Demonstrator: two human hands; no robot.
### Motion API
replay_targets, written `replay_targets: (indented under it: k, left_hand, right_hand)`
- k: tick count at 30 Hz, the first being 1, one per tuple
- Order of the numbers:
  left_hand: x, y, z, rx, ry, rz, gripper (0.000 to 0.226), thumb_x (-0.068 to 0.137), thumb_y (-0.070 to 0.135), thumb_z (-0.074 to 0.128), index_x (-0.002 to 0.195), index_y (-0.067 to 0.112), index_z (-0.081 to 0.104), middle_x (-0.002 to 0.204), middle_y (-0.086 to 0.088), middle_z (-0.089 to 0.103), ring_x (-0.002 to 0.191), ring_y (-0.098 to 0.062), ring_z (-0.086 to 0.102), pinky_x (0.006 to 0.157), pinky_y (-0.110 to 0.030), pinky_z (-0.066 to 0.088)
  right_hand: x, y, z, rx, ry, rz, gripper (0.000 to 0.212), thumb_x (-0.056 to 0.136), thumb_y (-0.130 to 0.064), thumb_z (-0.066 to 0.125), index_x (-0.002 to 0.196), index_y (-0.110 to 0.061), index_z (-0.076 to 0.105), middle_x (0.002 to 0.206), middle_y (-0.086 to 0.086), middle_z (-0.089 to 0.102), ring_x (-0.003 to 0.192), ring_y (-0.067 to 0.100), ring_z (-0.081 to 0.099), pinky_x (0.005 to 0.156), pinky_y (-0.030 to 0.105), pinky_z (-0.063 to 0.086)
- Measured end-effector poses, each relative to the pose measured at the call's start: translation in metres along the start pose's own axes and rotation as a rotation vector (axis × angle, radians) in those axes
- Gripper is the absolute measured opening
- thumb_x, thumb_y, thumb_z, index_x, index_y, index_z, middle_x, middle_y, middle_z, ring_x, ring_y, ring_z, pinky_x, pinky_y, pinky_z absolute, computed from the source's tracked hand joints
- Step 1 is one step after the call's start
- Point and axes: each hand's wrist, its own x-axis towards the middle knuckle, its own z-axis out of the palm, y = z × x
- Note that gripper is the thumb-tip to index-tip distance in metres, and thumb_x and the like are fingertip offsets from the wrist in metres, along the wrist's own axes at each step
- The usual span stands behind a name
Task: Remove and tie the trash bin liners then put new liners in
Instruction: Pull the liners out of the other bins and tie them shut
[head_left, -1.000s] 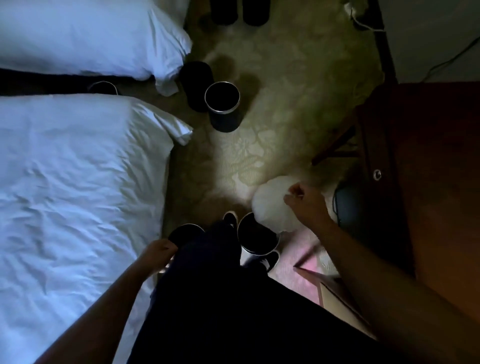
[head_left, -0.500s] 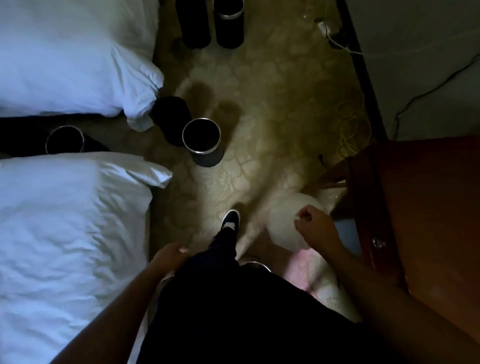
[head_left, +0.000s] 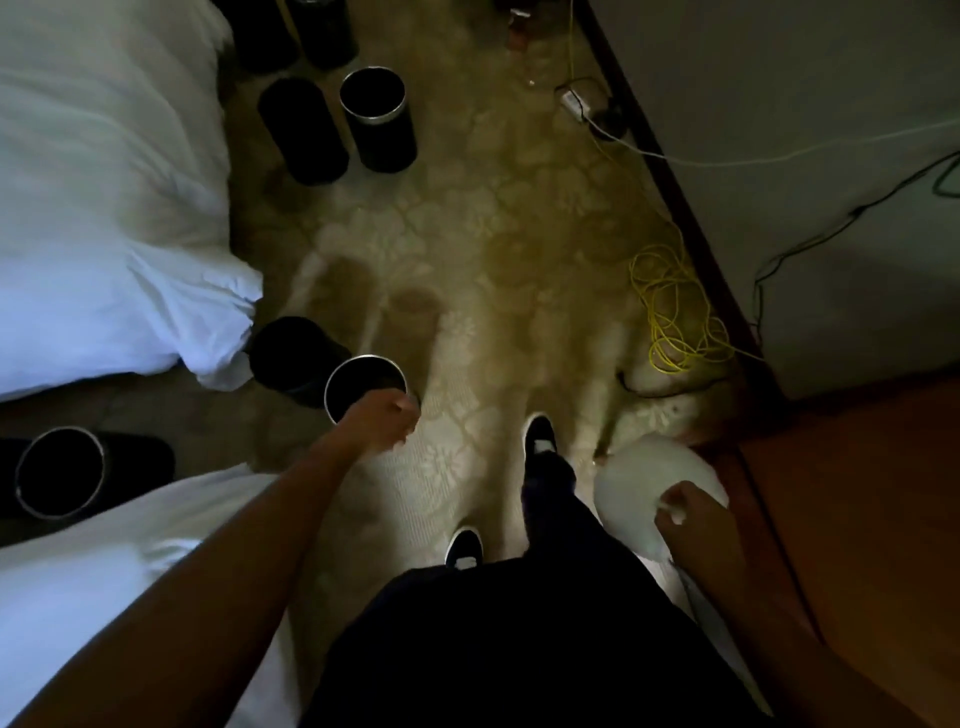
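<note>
My right hand (head_left: 693, 514) grips the gathered neck of a puffed white bin liner (head_left: 634, 493) that hangs beside my right leg. My left hand (head_left: 384, 418) reaches forward over the near rim of a black metal-rimmed bin (head_left: 356, 382) on the carpet, its fingers loosely curled with nothing visible in them. A black bin (head_left: 293, 353) without a bright rim stands just behind that bin. Another metal-rimmed bin (head_left: 60, 473) sits in the gap between the two beds at the left. Farther up the carpet stand one more rimmed bin (head_left: 379, 117) and a black bin (head_left: 301, 130).
Two white beds (head_left: 104, 208) fill the left side. A wooden desk (head_left: 857, 519) is at the right, the wall beyond it. A coiled yellow cable (head_left: 675, 312) and a white power strip (head_left: 576, 101) with cords lie along the baseboard. My shoes (head_left: 540, 436) are on the patterned carpet.
I have stepped forward along the carpet, so the bins come nearer. My left hand has risen from my thigh and reached out to the rimmed bin. My right hand still holds the white liner.
</note>
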Motion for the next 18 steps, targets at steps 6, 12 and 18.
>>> replay_targets:
  k: [6, 12, 18]
  left_hand:
    - [0.099, 0.075, -0.043, 0.032, 0.046, -0.037, 0.017, 0.098, 0.019, 0.054, 0.093, 0.010, 0.068, 0.079, -0.014, 0.072, 0.067, -0.026, 0.069, 0.064, -0.034, 0.055]
    - [0.141, 0.119, -0.083, 0.019, 0.076, -0.167, 0.022, 0.082, 0.029, 0.056, 0.065, 0.016, 0.059, 0.052, 0.005, 0.054, 0.052, -0.013, 0.052, 0.057, -0.030, 0.041]
    - [0.197, 0.131, -0.140, -0.172, 0.217, -0.341, 0.016, 0.092, 0.015, 0.060, 0.081, 0.005, 0.064, 0.065, -0.007, 0.064, 0.049, -0.016, 0.056, 0.049, -0.025, 0.043]
  right_hand:
    - [0.142, -0.062, -0.024, 0.066, -0.071, 0.047, 0.017, 0.088, -0.012, 0.072, 0.092, -0.022, 0.059, 0.088, -0.003, 0.059, 0.096, 0.029, 0.064, 0.083, 0.034, 0.045]
    - [0.300, -0.177, -0.078, 0.124, -0.156, -0.123, 0.008, 0.091, -0.013, 0.070, 0.093, -0.015, 0.063, 0.084, 0.000, 0.062, 0.086, 0.027, 0.061, 0.075, 0.032, 0.040]
    - [0.444, -0.328, -0.130, 0.269, -0.128, -0.303, 0.006, 0.086, -0.013, 0.074, 0.089, -0.015, 0.069, 0.085, 0.000, 0.070, 0.082, 0.021, 0.064, 0.076, 0.034, 0.049]
